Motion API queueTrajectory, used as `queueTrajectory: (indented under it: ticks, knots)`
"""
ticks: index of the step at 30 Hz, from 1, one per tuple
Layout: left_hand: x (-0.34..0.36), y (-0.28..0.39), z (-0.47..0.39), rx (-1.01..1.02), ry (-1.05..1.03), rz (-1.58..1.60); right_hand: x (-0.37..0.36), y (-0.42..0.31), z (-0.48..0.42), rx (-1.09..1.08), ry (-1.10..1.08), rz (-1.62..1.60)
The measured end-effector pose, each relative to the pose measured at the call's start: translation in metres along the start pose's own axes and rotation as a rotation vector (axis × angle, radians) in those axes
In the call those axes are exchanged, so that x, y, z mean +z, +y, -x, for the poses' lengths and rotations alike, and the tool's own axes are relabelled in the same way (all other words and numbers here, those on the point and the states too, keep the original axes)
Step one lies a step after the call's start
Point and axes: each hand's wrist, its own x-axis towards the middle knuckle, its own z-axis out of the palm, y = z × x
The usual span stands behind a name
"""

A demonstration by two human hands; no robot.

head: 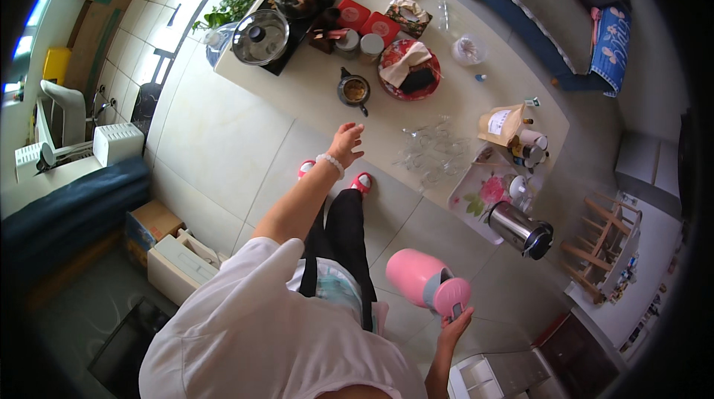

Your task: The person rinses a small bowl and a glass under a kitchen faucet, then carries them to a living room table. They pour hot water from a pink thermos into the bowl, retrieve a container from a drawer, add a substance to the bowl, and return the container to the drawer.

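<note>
My left hand (347, 145), with a white bead bracelet at its wrist, reaches out at the table's near edge. Its fingers are apart and hold nothing. Nearest to it, on the table (312, 89), stands a small dark teapot (353, 90); its top is uncovered, showing brownish contents. Low on the right, my right hand (457, 325) grips the handle of a pink vacuum jug (415, 276) with a grey collar and pink lid. The jug is tilted in the picture, over the floor beside my legs. Its handle is partly hidden by my fingers.
Clear glass cups (438, 151) cluster near the table edge. A floral tray (479, 198) bears a steel jug (519, 229) overhanging its side. Farther back are a red round tin (410, 95) with cloths, glass jars (371, 46) and a lidded glass pot (260, 36) on a black hob.
</note>
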Motion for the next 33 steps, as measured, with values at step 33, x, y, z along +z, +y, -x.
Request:
queueTrajectory:
  ticks: [33]
  knots:
    - [0.001,-0.013,-0.083,0.206,0.089,0.135,-0.039,0.005,-0.079,-0.068,0.066,-0.043]
